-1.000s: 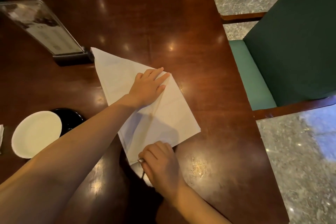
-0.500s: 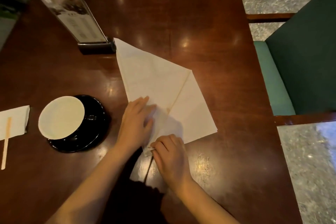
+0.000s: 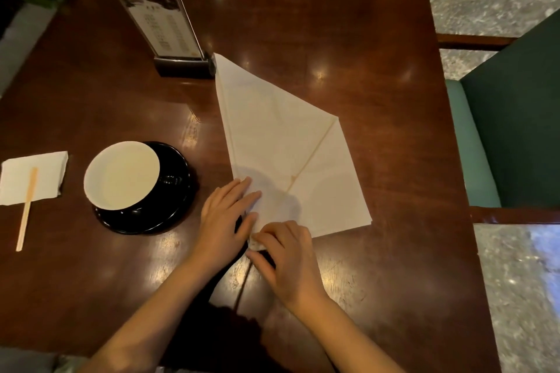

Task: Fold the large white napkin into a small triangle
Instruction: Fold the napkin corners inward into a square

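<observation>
The large white napkin lies flat on the dark wooden table, folded into a kite shape with a crease running from its right corner toward its near tip. My left hand rests flat with straight fingers on the napkin's near left edge. My right hand has curled fingers and pinches the napkin's near tip just beside the left hand. The tip itself is hidden under my fingers.
A white cup on a black saucer stands left of my hands. Further left lie a small folded napkin and a wooden stirrer. A menu stand sits behind the napkin's far corner. A green chair is at the right.
My left hand has slid back from the napkin's middle to its near left edge, beside my right hand. My right hand stays on the near tip. The view has shifted left.
</observation>
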A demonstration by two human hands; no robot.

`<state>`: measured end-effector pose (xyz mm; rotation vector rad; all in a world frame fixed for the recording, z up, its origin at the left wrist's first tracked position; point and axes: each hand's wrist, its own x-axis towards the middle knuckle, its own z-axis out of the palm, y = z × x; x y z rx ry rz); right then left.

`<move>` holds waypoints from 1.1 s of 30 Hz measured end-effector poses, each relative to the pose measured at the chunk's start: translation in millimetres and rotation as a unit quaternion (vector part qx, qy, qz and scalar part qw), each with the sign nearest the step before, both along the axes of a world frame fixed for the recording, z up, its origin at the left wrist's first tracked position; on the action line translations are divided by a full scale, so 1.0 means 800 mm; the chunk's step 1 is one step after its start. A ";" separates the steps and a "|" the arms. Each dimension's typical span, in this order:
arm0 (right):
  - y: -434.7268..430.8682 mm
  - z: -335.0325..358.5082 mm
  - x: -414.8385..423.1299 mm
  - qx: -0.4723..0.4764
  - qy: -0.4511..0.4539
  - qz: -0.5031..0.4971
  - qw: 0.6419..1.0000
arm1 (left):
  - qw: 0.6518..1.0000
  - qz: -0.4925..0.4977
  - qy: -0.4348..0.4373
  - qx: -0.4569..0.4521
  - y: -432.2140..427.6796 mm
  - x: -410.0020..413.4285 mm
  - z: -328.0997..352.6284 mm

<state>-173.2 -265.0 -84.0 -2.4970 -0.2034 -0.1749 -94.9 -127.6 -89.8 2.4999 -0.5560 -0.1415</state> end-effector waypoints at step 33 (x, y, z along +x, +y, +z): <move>-0.167 -0.021 0.217 -0.269 0.150 -0.161 0.938 | 0.980 -0.017 -0.039 0.195 -0.102 -0.046 -0.011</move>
